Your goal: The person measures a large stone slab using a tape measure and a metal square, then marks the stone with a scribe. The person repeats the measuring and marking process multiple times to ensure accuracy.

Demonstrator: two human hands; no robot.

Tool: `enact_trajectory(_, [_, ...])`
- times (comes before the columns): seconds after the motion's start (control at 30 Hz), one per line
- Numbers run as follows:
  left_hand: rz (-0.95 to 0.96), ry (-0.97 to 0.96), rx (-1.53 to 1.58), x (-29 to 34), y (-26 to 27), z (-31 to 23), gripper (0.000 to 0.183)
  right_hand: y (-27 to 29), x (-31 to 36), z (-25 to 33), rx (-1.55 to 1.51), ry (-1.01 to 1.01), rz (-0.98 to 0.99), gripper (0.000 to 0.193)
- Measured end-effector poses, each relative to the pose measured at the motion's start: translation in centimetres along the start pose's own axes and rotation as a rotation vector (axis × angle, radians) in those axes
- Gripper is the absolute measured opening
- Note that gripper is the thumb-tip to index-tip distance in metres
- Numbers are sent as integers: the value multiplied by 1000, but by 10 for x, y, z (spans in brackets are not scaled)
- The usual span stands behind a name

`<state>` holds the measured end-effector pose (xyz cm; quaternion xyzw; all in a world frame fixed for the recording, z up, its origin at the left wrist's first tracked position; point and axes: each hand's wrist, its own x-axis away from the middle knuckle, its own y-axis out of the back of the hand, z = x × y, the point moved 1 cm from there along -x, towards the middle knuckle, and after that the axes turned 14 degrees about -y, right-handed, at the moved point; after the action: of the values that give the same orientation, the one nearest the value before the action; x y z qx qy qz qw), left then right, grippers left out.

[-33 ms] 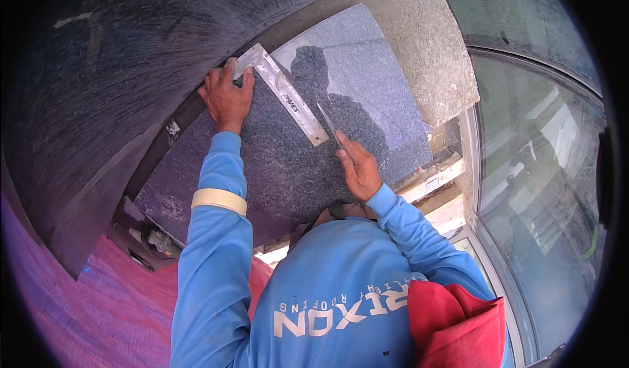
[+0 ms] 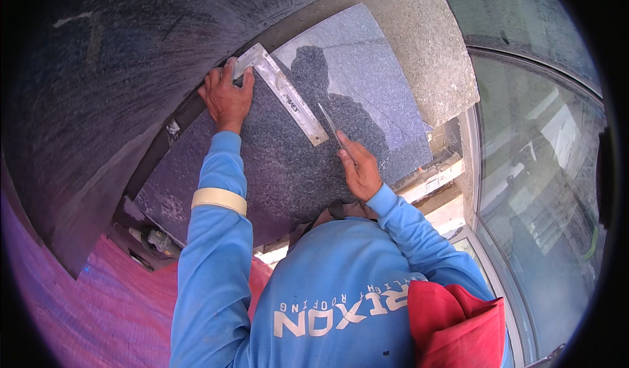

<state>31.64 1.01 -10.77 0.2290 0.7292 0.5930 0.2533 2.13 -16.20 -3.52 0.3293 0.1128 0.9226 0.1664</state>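
Note:
A metal try square point(image 2: 291, 102) lies on a dark, speckled stone slab point(image 2: 268, 178), its blade slanting down to the right. My left hand point(image 2: 227, 100) grips the stock at the square's upper left end, by the slab's left edge, thumb and fingers on either side. In my right hand point(image 2: 360, 171) is a thin, pointed, pencil-like tool point(image 2: 329, 121), whose exact kind I cannot make out. Its tip points up and away, just right of the blade and apart from it. My shadow falls across the slab's far half.
A tall dark stone panel point(image 2: 131, 73) rises along the left. Rough pale stone point(image 2: 432, 47) borders the far right. Framed glass point(image 2: 531, 152) stands to the right. Low on the left, a power tool point(image 2: 160, 242) lies beside red sheeting point(image 2: 124, 302).

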Motion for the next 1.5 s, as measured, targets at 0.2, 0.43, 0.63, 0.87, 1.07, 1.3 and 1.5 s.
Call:
enact_trajectory(0.2, [-20, -18, 16, -3, -3, 3, 52, 7, -6, 9, 88, -14, 36, 42])
enact_trajectory(0.43, [-26, -23, 22, -3, -4, 4, 53, -8, -31, 14, 48, -15, 48, 44])
enact_trajectory(0.63, [-12, -32, -5, -1, -3, 4, 57, -14, -37, 16, 12, 51, 66, 48])
enact_trajectory(0.87, [20, -28, -2, -2, 0, 1, 59, -18, -43, 20, 90, 33, 73, 51])
enact_trajectory(1.07, [35, -23, -3, -2, -1, 3, 59, -21, -41, 17, 149, 31, 64, 53])
enact_trajectory(1.3, [4, -45, -6, -4, 1, 1, 60, -29, -58, 39, 90, -29, 79, 54])
enact_trajectory(1.5, [49, -26, -3, -4, 6, -2, 57, -25, -58, 43, 133, -83, 119, 50])
